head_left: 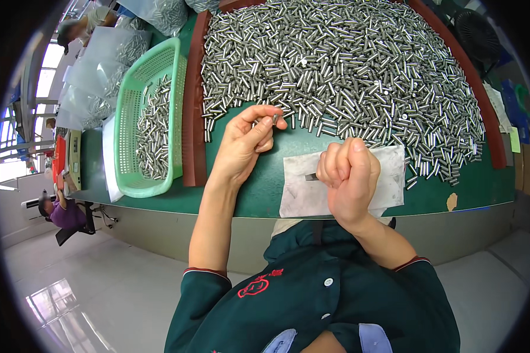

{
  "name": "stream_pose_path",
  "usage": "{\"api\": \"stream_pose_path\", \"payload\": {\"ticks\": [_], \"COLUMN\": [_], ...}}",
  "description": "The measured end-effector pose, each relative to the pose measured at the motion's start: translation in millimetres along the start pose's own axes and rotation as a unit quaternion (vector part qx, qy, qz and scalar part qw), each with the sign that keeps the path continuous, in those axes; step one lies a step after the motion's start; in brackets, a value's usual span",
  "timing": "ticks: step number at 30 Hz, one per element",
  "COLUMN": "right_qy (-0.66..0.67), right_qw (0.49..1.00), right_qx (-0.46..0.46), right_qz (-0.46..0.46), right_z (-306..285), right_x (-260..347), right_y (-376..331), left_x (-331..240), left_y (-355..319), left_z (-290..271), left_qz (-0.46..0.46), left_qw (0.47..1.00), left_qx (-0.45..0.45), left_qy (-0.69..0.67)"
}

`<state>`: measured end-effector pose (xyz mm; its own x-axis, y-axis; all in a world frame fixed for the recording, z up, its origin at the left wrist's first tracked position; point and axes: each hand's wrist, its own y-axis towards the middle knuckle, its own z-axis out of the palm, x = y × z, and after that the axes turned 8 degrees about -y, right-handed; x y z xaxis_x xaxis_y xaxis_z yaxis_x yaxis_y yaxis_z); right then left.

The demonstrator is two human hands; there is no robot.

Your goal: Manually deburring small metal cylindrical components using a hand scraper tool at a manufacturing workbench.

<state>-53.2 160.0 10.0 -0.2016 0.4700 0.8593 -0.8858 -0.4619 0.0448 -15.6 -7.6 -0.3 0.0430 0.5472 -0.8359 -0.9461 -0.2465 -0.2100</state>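
Note:
My left hand point(244, 141) is raised at the near edge of a large spread of short metal pins point(335, 65). Its thumb and fingertips pinch a single metal pin point(275, 119). Closer to me and to the right, my right hand point(350, 176) is closed in a fist over a stained white cloth point(300, 197). From its left side sticks the flat grey tip of a small tool point(311, 176); the fist hides the rest, so I cannot tell its kind.
Reddish-brown rails point(194, 129) border the pins. Left of them, a green plastic basket point(144, 189) holds more pins, with clear bags point(94, 76) of pins beyond. A dark fan point(476, 32) stands far right. Other people sit at the left, one in purple point(69, 216).

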Motion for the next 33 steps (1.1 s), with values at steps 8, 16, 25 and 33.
{"api": "stream_pose_path", "payload": {"ticks": [8, 16, 25, 33], "right_qy": [-0.003, -0.003, 0.011, 0.001], "right_qw": [1.0, 1.0, 1.0, 1.0], "right_qx": [0.001, 0.006, -0.002, -0.006], "right_qz": [-0.002, -0.003, -0.002, -0.006], "right_z": [1.5, -0.2, 1.1, -1.2], "right_x": [0.5, 0.1, -0.7, -5.2], "right_y": [0.2, -2.7, -1.0, 1.7], "left_x": [-0.6, 0.9, -1.0, 20.4], "left_y": [-1.2, -4.3, -22.6, -57.4], "left_z": [-1.3, -1.3, 6.5, 35.5], "left_qz": [0.005, 0.001, -0.047, 0.049], "left_qw": [1.0, 1.0, 0.998, 0.897], "left_qx": [0.003, 0.002, -0.005, -0.048], "left_qy": [0.001, 0.004, 0.041, 0.436]}}
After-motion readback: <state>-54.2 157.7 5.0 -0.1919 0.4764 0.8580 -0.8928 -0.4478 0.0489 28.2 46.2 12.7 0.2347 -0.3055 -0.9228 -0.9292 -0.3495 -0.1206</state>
